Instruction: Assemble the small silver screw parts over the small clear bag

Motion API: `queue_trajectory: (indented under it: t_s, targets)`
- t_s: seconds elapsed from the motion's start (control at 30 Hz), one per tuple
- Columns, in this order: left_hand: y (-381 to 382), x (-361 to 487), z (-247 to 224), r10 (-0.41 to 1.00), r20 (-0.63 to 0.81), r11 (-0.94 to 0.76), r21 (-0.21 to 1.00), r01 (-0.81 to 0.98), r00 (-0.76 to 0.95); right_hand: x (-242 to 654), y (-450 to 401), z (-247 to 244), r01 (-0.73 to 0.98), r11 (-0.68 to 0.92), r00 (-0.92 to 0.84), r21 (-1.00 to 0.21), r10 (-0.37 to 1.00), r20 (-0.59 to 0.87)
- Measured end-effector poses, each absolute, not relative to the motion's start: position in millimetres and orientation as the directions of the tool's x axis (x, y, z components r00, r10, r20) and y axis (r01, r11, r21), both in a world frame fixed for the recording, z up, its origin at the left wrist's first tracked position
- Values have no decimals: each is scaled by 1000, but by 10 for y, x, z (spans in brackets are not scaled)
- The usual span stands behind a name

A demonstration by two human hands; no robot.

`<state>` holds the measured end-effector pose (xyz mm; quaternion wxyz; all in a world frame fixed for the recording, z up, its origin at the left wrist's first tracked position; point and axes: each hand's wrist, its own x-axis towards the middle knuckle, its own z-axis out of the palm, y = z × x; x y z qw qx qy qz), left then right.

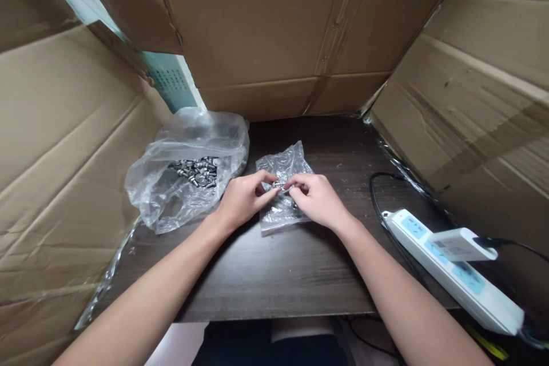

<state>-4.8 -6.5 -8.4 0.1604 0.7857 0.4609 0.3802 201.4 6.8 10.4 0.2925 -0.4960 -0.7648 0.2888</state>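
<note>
A small shiny metal bolt (277,185) sits between the thumb and fingertips of my left hand (243,197), which is closed in a pinch. Facing it from the other side, my right hand (318,197) also pinches thumb and fingers together close to the bolt's end. What lies between the right fingertips is too small to make out. Both hands are over a small clear plastic bag (278,222) that lies flat on the table, with some small dark metal parts under the right hand. To the left, a larger open plastic bag (148,189) holds a heap of metal bolts (201,172).
The dark wooden table (274,286) is walled by cardboard at the back (266,23), left and right. A white power strip (454,274) with a plugged-in white adapter (463,245) and a black cable (374,200) lies along the right side.
</note>
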Motion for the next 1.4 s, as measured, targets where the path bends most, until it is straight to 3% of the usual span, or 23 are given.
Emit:
queue_trajectory:
  t_s: [0.2,0.43,0.83,1.4]
  targets:
    - [-69,-41,-87,832,473,-545,594,592,291,1992,60,147,462,306,-316,-833,934,168]
    - [-79,-41,-91,836,459,-542,609,579,301,1967,42,147,477,386,-403,-789,894,194]
    - [-84,-24,-61,807,500,-586,612,531,315,1969,49,148,480,423,-299,-769,902,311]
    - [-84,-20,-83,805,494,-590,608,531,329,1947,41,158,473,401,-288,-785,912,292]
